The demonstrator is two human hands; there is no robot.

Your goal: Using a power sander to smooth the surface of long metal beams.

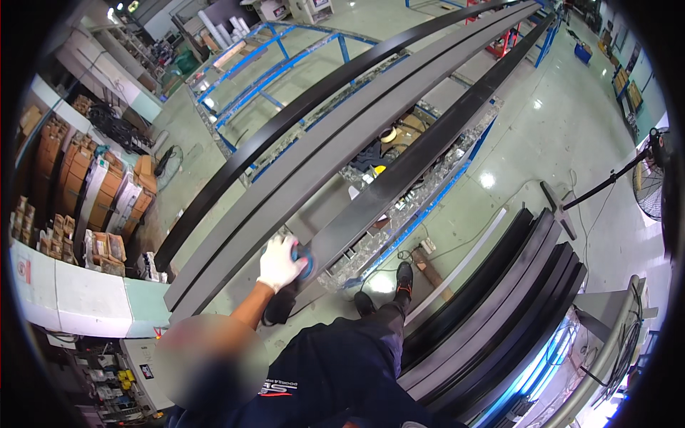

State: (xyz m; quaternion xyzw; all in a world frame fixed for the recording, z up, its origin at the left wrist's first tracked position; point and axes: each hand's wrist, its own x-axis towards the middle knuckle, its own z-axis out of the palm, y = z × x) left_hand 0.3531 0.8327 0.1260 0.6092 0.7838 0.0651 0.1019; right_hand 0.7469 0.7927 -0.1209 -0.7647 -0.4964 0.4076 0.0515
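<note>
My left hand (277, 264), in a white glove, is closed around a blue and black hand-held power tool that looks like a sander (307, 264). The tool is at the near end of a long dark metal profile (378, 196), close against its surface. A black part (280, 307), perhaps a dust bag, hangs below the glove. To the left of that profile run long grey profiles (285, 182). Beyond them lies another dark profile (235, 164). My right hand is out of the picture.
A blue-framed workbench (442, 196) carries the profiles, with small items between them. More profiles (492, 307) are stacked at right, near my feet. A cable (457, 250) crosses the floor. A fan (648, 189) stands far right; boxes (107, 246) fill the left.
</note>
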